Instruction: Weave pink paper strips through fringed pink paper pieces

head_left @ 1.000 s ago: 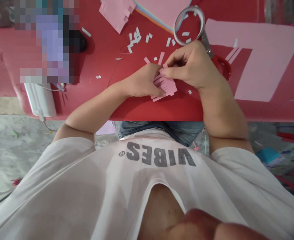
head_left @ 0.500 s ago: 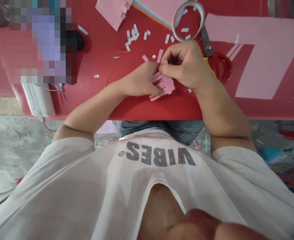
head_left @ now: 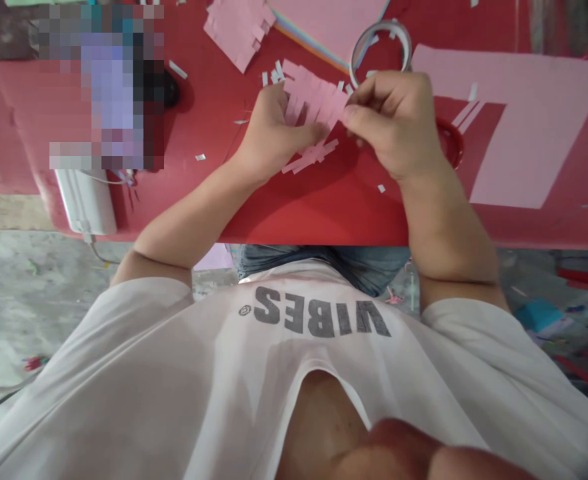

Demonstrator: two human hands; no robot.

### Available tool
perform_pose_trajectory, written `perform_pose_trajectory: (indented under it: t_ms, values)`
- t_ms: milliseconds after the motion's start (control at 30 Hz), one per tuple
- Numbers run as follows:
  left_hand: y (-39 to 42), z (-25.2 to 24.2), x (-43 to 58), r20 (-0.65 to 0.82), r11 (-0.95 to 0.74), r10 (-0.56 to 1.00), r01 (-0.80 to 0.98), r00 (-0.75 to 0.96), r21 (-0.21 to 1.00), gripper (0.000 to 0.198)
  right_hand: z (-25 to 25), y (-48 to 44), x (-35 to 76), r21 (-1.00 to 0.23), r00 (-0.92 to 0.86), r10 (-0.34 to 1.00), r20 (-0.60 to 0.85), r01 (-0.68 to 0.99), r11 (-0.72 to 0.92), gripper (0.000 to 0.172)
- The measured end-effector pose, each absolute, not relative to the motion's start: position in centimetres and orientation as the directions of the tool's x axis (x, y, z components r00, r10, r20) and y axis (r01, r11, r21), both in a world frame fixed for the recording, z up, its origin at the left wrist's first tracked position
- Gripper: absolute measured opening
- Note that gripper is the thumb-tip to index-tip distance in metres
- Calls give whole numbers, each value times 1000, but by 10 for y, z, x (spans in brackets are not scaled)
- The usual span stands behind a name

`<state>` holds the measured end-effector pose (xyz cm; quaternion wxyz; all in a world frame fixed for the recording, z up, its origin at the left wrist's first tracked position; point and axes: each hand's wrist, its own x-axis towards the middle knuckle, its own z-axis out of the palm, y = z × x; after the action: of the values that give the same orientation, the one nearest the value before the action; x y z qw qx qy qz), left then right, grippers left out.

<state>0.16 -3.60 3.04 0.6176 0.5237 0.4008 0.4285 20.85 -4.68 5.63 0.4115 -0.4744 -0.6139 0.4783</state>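
Observation:
A piece of pink paper (head_left: 314,93), slit into strips that look partly interlaced, is spread between my hands above the red table. My left hand (head_left: 269,137) grips its left side, the thumb lying across the front and the other fingers partly hidden behind. At the right corner of the paper, the thumb and fingertips of my right hand (head_left: 397,123) are pinched together on the edge. Loose-looking pink strips (head_left: 311,158) show just below the paper; whether they are attached to it I cannot tell.
Behind my right hand stands a tape roll (head_left: 357,50), with the red scissors handle (head_left: 451,143) partly covered by my wrist. A large cut pink sheet (head_left: 519,153) lies right, another notched pink piece (head_left: 239,30) at the back. White scraps (head_left: 201,157) and a white power bank (head_left: 87,200) are left.
The slit pink paper has been raised and turned, now spread wider between my hands. My right hand has shifted right to its corner, and my left hand has moved slightly left.

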Motion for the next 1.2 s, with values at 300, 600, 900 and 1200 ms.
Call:
perform_pose_trajectory:
  t_ms: [300, 600, 900, 1200]
  values:
    - [-38, 20, 13, 92, -44, 973, -222, 210, 974, 9, 42, -56, 188, -961, -53, 991, 125, 243, 134, 34]
    - [-29, 25, 10, 260, -257, 964, -52, 61, 965, 59, 29, -45, 194, -969, 61, 981, 186, 179, 173, 37]
    - [-14, 4, 3, 320, -321, 946, 1, 60, 947, 64, 35, -54, 168, -970, 40, 973, 225, -83, 228, 34]
    - [-39, 14, 14, 446, -446, 875, -44, 189, 894, 61, 22, -62, 151, -937, 69, 971, 228, -256, 238, 20]
